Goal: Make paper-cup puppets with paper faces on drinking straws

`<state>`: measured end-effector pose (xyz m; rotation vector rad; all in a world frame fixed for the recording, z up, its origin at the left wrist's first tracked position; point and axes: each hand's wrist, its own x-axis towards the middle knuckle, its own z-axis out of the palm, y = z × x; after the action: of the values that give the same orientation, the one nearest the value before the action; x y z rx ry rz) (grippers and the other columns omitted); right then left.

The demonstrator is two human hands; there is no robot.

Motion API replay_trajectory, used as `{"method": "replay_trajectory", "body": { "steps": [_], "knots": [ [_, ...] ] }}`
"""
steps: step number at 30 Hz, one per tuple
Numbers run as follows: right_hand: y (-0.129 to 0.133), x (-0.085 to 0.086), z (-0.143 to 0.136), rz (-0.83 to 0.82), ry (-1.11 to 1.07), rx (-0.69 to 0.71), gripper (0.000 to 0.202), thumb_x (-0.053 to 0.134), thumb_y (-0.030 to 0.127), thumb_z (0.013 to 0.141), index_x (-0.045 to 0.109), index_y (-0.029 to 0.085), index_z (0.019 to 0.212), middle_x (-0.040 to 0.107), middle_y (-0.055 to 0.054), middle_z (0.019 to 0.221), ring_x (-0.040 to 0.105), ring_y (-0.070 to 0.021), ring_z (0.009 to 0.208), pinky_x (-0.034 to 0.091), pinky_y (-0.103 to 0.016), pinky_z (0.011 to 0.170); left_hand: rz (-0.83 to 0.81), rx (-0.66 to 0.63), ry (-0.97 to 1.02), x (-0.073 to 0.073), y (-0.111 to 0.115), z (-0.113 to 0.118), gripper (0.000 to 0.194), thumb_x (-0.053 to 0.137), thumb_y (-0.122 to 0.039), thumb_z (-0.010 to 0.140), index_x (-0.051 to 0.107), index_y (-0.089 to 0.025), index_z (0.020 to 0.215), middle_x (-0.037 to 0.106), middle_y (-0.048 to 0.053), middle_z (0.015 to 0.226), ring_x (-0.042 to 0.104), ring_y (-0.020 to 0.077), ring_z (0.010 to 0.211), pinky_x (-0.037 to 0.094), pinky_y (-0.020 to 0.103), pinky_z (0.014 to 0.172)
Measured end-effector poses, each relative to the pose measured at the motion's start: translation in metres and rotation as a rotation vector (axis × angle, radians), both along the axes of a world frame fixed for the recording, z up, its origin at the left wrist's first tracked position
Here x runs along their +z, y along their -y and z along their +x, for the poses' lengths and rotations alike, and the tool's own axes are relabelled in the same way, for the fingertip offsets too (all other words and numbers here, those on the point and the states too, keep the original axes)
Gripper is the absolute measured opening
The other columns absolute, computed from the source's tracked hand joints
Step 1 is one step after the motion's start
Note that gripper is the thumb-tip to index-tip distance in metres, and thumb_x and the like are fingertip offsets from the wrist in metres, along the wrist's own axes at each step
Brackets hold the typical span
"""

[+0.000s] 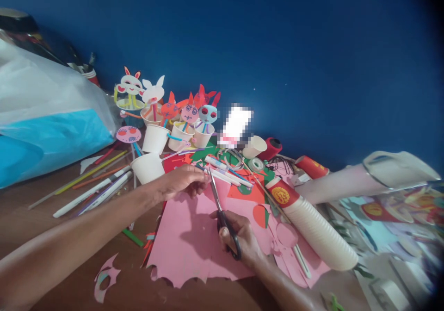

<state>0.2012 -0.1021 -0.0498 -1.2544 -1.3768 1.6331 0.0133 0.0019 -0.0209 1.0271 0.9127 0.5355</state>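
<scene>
My right hand (243,237) is wrapped round the handles of a pair of black-handled scissors (220,209), whose blades point up and away. Close to the blade tips, my left hand (189,180) is closed in a pinch; what its fingers hold is too small and blurred to make out. Below both hands lies a large sheet of pink paper (187,241), its near edge cut in curved scallops. A smaller pink paper piece (222,191) shows behind the blades; whether it is held or lying there I cannot tell.
Paper cups (156,139) with paper animal faces stand at the back left. White markers (100,195) and coloured sticks lie left. A long stack of cups (312,227) lies on its side at right. A plastic bag (52,116) bulges at far left, before the blue wall (277,47).
</scene>
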Motion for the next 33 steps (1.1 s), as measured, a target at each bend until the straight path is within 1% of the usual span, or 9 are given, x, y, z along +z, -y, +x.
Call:
{"method": "replay_trajectory", "body": {
  "steps": [4, 7, 12, 15, 19, 22, 28, 33],
  "knots": [
    [-0.0007, -0.0021, 0.0005, 0.001, -0.004, -0.009, 0.047, 0.059, 0.050, 0.069, 0.057, 0.013, 0.097, 0.043, 0.006, 0.049, 0.038, -0.0052, 0.036, 0.037, -0.018, 0.037, 0.008, -0.004, -0.016, 0.0010, 0.0002, 0.0015, 0.022, 0.060, -0.034, 0.067, 0.058, -0.013, 0.059, 0.054, 0.000, 0.050, 0.048, 0.0092, 0.045, 0.039, 0.020, 0.043],
    [-0.0009, -0.0013, 0.0010, 0.000, -0.019, 0.017, 0.048, 0.059, 0.051, 0.069, 0.057, 0.013, 0.098, 0.044, 0.006, 0.051, 0.040, -0.0053, 0.037, 0.037, -0.017, 0.037, 0.052, -0.009, -0.044, 0.0020, -0.0005, 0.0005, 0.020, 0.061, -0.031, 0.066, 0.057, -0.013, 0.057, 0.054, -0.001, 0.049, 0.048, 0.0089, 0.045, 0.039, 0.020, 0.044],
    [-0.0006, 0.0002, 0.0014, 0.006, -0.046, 0.064, 0.048, 0.059, 0.051, 0.070, 0.057, 0.013, 0.098, 0.045, 0.005, 0.052, 0.040, -0.0055, 0.039, 0.037, -0.018, 0.039, 0.091, -0.076, -0.078, 0.0018, -0.0010, -0.0027, 0.019, 0.059, -0.029, 0.068, 0.057, -0.013, 0.056, 0.054, -0.001, 0.051, 0.049, 0.0091, 0.047, 0.040, 0.021, 0.048],
    [0.0001, -0.0015, 0.0019, 0.010, -0.066, 0.072, 0.047, 0.060, 0.051, 0.070, 0.057, 0.014, 0.099, 0.045, 0.005, 0.055, 0.040, -0.0052, 0.040, 0.037, -0.018, 0.040, 0.091, -0.091, -0.069, 0.0003, -0.0011, -0.0043, 0.018, 0.058, -0.027, 0.068, 0.057, -0.014, 0.057, 0.055, -0.001, 0.051, 0.050, 0.0097, 0.048, 0.040, 0.021, 0.048],
    [0.0010, -0.0021, 0.0022, 0.025, -0.041, 0.062, 0.048, 0.057, 0.053, 0.071, 0.058, 0.013, 0.098, 0.045, 0.004, 0.053, 0.040, -0.0055, 0.039, 0.037, -0.018, 0.039, 0.083, -0.114, -0.066, -0.0012, -0.0021, -0.0056, 0.016, 0.058, -0.026, 0.068, 0.057, -0.014, 0.057, 0.056, 0.000, 0.051, 0.050, 0.0102, 0.048, 0.040, 0.022, 0.049],
    [0.0013, -0.0003, 0.0016, 0.021, -0.023, 0.048, 0.049, 0.057, 0.054, 0.070, 0.059, 0.013, 0.097, 0.046, 0.004, 0.051, 0.040, -0.0055, 0.038, 0.037, -0.018, 0.039, 0.087, -0.113, -0.062, -0.0008, -0.0026, -0.0055, 0.016, 0.057, -0.025, 0.068, 0.057, -0.013, 0.058, 0.056, 0.000, 0.051, 0.050, 0.0100, 0.048, 0.040, 0.022, 0.049],
    [0.0009, 0.0018, 0.0007, -0.001, -0.020, 0.026, 0.045, 0.060, 0.049, 0.069, 0.059, 0.013, 0.096, 0.043, 0.006, 0.049, 0.038, -0.0054, 0.037, 0.037, -0.018, 0.038, 0.072, -0.102, -0.048, 0.0012, -0.0026, -0.0049, 0.018, 0.059, -0.028, 0.069, 0.057, -0.013, 0.059, 0.056, 0.000, 0.051, 0.049, 0.0094, 0.048, 0.040, 0.021, 0.048],
    [0.0005, 0.0011, 0.0015, 0.011, -0.038, 0.003, 0.040, 0.060, 0.044, 0.070, 0.058, 0.013, 0.095, 0.045, 0.006, 0.049, 0.037, -0.0047, 0.037, 0.035, -0.017, 0.037, 0.065, -0.109, -0.017, 0.0004, -0.0023, -0.0050, 0.017, 0.059, -0.029, 0.070, 0.060, -0.012, 0.066, 0.057, 0.000, 0.056, 0.051, 0.0091, 0.051, 0.040, 0.021, 0.050]
  ]
}}
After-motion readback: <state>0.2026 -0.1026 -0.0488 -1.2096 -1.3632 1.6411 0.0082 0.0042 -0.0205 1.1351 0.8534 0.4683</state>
